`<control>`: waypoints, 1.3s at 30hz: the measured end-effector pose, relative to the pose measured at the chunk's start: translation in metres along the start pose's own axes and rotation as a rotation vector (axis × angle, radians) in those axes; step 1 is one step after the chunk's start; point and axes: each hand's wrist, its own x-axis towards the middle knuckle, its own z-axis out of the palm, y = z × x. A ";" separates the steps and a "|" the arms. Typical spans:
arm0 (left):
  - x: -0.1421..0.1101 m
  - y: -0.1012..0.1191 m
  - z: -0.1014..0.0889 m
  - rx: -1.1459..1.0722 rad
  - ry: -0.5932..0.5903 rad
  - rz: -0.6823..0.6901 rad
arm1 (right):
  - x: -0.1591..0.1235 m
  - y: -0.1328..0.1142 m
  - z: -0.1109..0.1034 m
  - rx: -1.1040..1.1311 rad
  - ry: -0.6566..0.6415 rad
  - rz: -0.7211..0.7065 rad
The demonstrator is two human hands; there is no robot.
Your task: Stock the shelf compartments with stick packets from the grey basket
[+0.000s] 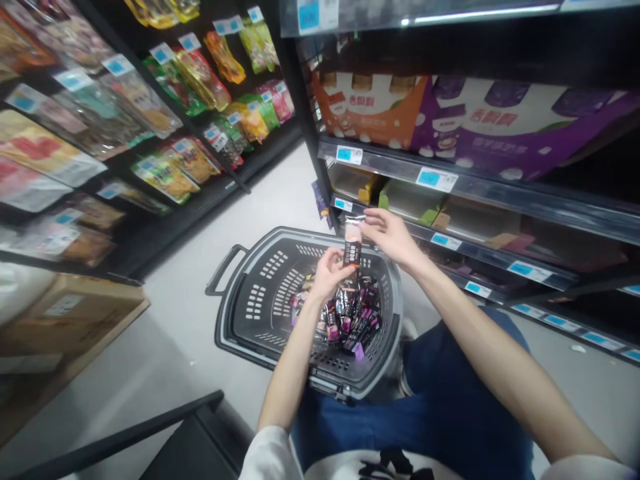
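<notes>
A small dark snack packet (353,241) with a pale upper part and silver end is held upright over the basket. My left hand (331,270) is closed around its lower end. The fingers of my right hand (387,232) pinch it near the top. Below them is a dark grey plastic shopping basket (250,267) with slotted walls, standing on the floor. Inside lies a heap of small black and purple packets (357,320), partly hidden by my left hand and forearm.
Shelves with price tags (437,179) rise close on the right, bearing orange (370,110) and purple drink cartons (500,127) above open trays (415,200). Bagged snacks (175,173) hang at the left. A cardboard box (70,320) stands at the lower left, near a black bar (150,423).
</notes>
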 end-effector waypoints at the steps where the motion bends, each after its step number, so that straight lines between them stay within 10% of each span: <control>1: -0.001 -0.001 0.003 0.002 -0.018 -0.007 | 0.002 0.001 0.003 -0.001 0.042 -0.018; 5: -0.001 -0.001 0.003 -0.004 -0.017 0.016 | 0.004 0.001 0.006 0.034 0.154 -0.083; 9: 0.008 0.005 -0.012 -0.227 0.225 0.113 | -0.006 -0.004 0.000 0.195 0.177 -0.002; 14: 0.017 0.010 -0.032 -0.429 0.472 0.134 | -0.029 0.001 0.027 0.332 -0.040 0.294; 22: 0.013 0.013 -0.032 -0.310 0.324 0.118 | -0.053 0.024 0.092 0.484 -0.247 0.525; 29: 0.017 0.011 -0.034 -0.384 0.488 0.143 | -0.053 0.007 0.083 0.348 -0.293 0.459; 39: 0.010 0.005 -0.033 -0.449 0.395 0.130 | -0.055 0.000 0.077 0.292 -0.248 0.557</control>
